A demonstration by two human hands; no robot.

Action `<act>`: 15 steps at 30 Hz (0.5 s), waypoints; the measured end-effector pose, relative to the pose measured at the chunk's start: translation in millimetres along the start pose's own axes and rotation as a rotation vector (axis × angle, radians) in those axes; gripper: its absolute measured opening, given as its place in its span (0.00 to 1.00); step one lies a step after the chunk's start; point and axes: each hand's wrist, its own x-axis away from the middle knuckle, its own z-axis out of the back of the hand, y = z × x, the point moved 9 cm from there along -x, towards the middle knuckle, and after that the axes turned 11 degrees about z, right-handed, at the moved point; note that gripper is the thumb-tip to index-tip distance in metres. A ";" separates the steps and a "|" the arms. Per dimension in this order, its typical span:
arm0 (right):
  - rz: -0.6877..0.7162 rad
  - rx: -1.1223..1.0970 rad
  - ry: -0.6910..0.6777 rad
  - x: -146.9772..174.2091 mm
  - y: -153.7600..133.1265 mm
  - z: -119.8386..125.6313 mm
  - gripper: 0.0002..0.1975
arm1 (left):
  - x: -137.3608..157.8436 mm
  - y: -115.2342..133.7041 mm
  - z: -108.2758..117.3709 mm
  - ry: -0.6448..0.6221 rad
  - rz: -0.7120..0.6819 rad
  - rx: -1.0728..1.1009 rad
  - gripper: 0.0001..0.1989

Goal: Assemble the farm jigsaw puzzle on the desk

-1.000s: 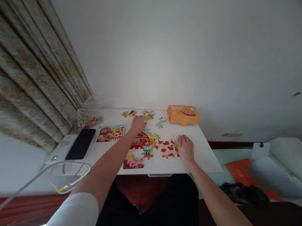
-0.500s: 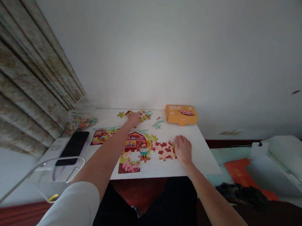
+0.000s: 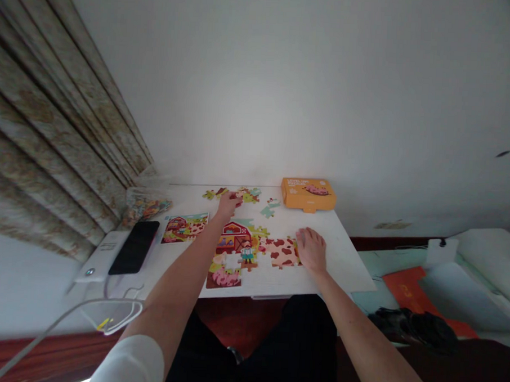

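My left hand (image 3: 229, 204) is over the loose puzzle pieces (image 3: 251, 195) at the back of the white table, fingers pinched on a small puzzle piece whose picture I cannot make out. My right hand (image 3: 312, 251) lies flat at the right end of the cow section (image 3: 284, 252), its fingertips near a yellowish edge. That section joins the partly assembled farm puzzle (image 3: 235, 238), which shows a red barn, a farmer and pink pigs. A gap shows the table between pigs and farmer. My left forearm covers part of the puzzle's left side.
Left of the puzzle lies a reference picture card (image 3: 184, 227), with a black phone (image 3: 135, 247) and white cable (image 3: 85, 303) beyond it. A clear bag of pieces (image 3: 146, 206) sits behind. An orange puzzle box (image 3: 309, 194) stands back right; light-green pieces (image 3: 270, 208) lie nearby.
My left hand has gone from reaching flat over the loose pieces to a pinch among them. The right hand stays in place. The whole view has shifted slightly.
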 end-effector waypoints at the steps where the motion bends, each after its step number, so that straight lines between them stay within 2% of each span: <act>1: -0.003 -0.010 0.000 0.1 0.2 0.3 0.22 | 11.7 -4.6 -3.0 -0.010 0.008 0.054 0.05; 4: 0.008 -0.013 0.000 0.2 -0.4 1.2 0.22 | 53.7 -24.3 -16.9 -0.071 0.065 0.281 0.06; 6: 0.023 -0.018 0.015 -0.7 -0.4 2.8 0.22 | 83.6 -45.9 -32.0 -0.162 0.220 0.673 0.09; 9: 0.019 -0.108 0.070 -3.4 3.3 9.1 0.23 | 126.9 -65.4 -54.6 -0.258 0.401 1.009 0.08; 12: -0.040 -0.275 0.179 -3.2 6.1 23.9 0.26 | 161.6 -72.0 -70.0 -0.314 0.472 1.102 0.07; 15: -0.069 -0.454 0.282 5.6 -13.4 40.8 0.25 | 186.9 -76.8 -78.4 -0.287 0.442 1.091 0.09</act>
